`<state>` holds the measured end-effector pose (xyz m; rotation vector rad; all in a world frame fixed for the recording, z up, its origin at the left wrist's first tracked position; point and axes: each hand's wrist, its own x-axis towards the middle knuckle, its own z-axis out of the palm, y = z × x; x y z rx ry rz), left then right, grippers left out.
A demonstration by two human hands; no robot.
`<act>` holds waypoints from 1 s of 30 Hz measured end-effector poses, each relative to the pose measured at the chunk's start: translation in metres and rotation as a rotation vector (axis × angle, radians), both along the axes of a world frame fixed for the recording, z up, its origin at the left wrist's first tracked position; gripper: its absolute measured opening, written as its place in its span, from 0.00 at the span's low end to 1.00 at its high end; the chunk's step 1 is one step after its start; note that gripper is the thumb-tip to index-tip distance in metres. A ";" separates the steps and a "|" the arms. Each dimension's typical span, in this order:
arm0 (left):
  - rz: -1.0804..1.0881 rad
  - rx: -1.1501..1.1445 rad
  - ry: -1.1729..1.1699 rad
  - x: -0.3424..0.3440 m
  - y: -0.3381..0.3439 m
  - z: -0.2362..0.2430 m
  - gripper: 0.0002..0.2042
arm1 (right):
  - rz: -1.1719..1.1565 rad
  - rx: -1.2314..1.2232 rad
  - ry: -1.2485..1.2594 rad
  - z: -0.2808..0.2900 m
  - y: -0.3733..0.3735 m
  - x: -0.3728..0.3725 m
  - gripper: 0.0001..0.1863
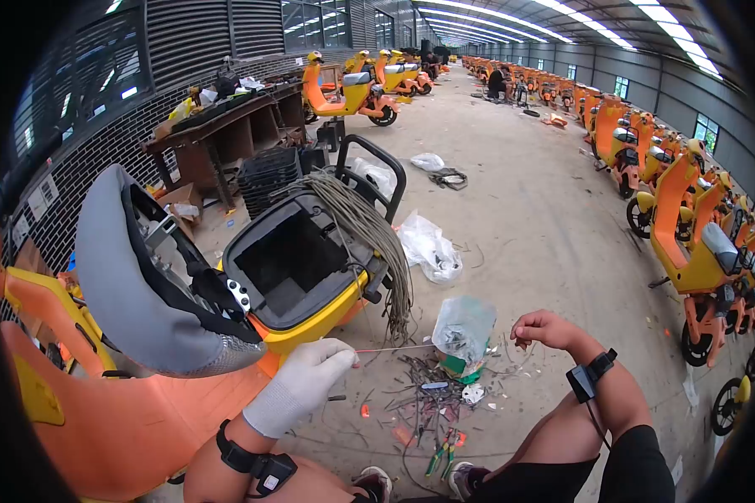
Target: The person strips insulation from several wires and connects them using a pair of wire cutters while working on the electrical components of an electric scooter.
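My left hand [315, 369], in a white knit glove, is closed on a thin, pale wire [394, 348]. The wire stretches rightward from it, near a clear plastic bag [464, 325]. My bare right hand [547, 329] is raised to the right of that bag with its fingers curled together. Whether the wire reaches it, I cannot make out. Ahead of my left hand stands a yellow and orange scooter [310, 335] with its grey seat [130, 277] tipped up over an open black storage bin [289, 260]. A bundle of grey-green cables [386, 256] hangs over the scooter's rear.
Cut wire scraps [428, 394] litter the concrete between my feet, with green-handled pliers [440, 457] among them. Another clear bag [428, 247] lies farther ahead. A cluttered workbench [226, 121] stands at the left wall. Rows of scooters [679, 226] line the right side.
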<state>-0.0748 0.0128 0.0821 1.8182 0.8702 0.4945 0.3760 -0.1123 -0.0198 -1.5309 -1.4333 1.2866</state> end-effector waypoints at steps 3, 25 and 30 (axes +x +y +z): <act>0.051 -0.102 0.000 -0.008 -0.005 0.005 0.12 | 0.015 -0.028 0.000 -0.009 -0.003 0.010 0.12; 0.011 0.028 0.101 -0.021 -0.003 0.015 0.16 | -0.092 0.070 -0.198 -0.025 0.005 0.021 0.06; 0.029 -0.055 0.037 -0.022 0.007 0.003 0.16 | -0.108 0.077 -0.085 -0.021 0.000 0.026 0.06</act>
